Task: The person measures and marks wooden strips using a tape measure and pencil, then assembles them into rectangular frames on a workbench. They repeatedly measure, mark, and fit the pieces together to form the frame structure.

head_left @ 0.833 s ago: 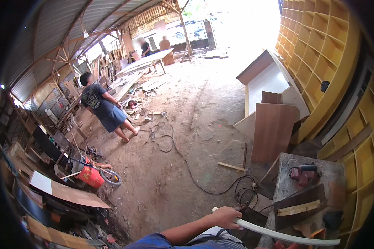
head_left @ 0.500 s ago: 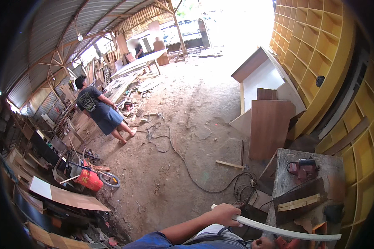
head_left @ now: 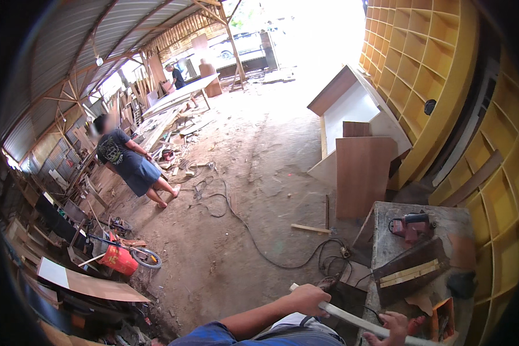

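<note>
A long pale strip, seemingly wood, (head_left: 352, 318) slants across the lower edge in front of my body. My left hand (head_left: 309, 300) is closed around it close to its far left end. Further along, my right hand (head_left: 393, 330) is on the strip with its fingers bent over it; part of the grip is hidden. Just beyond the right hand stands a worn workbench (head_left: 464, 222). On it are a dark red power tool (head_left: 412, 228), a dark board (head_left: 395, 282) with light wood pieces (head_left: 409, 273), and an orange open box (head_left: 443, 319).
Yellow compartment shelving (head_left: 427, 52) lines the right. Brown panels (head_left: 360, 176) and a white-faced cabinet (head_left: 349, 112) stand before it. A black cable (head_left: 259, 248) snakes over the dirt floor. One person (head_left: 124, 155) stands at left, another (head_left: 176, 76) further back. A red bucket (head_left: 119, 260) lies near boards.
My right hand has risen from the lower edge onto the strip. The view has shifted slightly, and the strip slopes more steeply downward to the right.
</note>
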